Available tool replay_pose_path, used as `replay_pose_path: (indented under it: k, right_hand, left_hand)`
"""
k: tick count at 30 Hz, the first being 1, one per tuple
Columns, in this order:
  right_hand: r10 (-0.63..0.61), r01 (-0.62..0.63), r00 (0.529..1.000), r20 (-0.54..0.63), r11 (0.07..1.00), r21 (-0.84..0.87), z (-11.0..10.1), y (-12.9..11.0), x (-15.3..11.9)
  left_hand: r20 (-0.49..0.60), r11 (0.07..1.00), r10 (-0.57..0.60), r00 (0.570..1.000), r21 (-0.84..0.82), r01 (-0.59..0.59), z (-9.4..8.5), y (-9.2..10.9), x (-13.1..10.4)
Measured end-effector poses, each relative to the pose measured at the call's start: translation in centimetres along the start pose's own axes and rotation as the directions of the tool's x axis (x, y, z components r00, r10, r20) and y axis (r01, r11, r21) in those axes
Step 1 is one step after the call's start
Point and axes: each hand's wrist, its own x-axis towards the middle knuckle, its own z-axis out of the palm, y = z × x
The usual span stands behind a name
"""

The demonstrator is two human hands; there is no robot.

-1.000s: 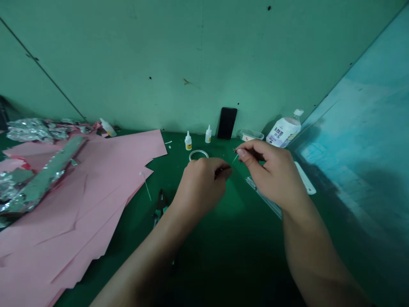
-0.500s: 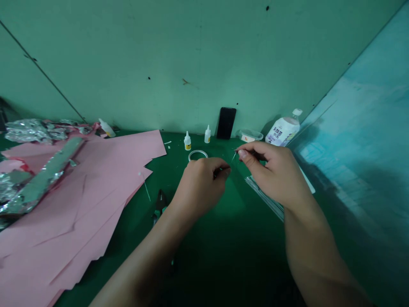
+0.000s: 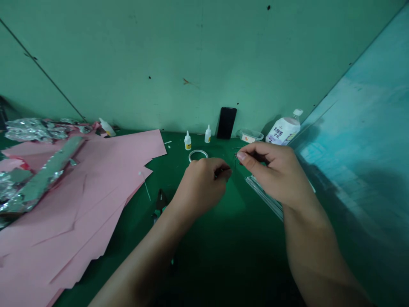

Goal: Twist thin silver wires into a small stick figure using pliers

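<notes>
Thumb and fingertips of my left hand point(image 3: 203, 183) are pinched together above the green table, and whatever lies between them is hidden. To its right, my right hand point(image 3: 270, 170) pinches a very thin, wire-like piece point(image 3: 235, 160) whose end pokes out past the fingertips. A small gap separates the two hands. Beneath my right hand lies a bundle of thin straight wires point(image 3: 265, 198). A pale ring-shaped coil point(image 3: 198, 154) rests just behind my left hand. Pliers point(image 3: 160, 202) with dark jaws lie beside my left forearm.
Two small glue bottles point(image 3: 187, 141) stand near the wall. A black phone point(image 3: 226, 123) leans there, beside a clear plastic tub point(image 3: 251, 136) and a labelled drink bottle point(image 3: 283, 130). Pink paper sheets point(image 3: 96, 200) and crumpled foil point(image 3: 35, 129) cover the left side.
The thin piece at my right fingertips has tilted from slanting to nearly upright. Both hands stay almost in place.
</notes>
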Motion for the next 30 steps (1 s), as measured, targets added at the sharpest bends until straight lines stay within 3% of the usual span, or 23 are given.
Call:
replay_pose_path:
  k: [5,15,20,30]
  right_hand:
    - [0.009,-0.004,0.999,-0.040,0.994,0.111,0.14,0.32,0.00]
    - [-0.024,0.029,0.999,-0.047,0.995,0.098,0.60,0.65,0.15]
    - [-0.044,0.047,0.999,-0.028,0.991,0.126,0.65,0.64,0.10]
    - [-0.023,0.026,0.999,-0.027,0.993,0.117,0.54,0.91,0.08]
  left_hand:
    - [0.048,0.992,0.008,0.999,-0.129,-0.002,0.08,0.09,-0.04]
    - [-0.071,0.937,-0.028,0.997,-0.349,0.002,0.78,0.34,0.03]
    - [0.007,0.870,-0.088,0.996,-0.486,0.080,0.82,0.14,0.18]
    - [-0.052,0.862,-0.078,0.996,-0.504,0.041,0.90,-0.30,0.51]
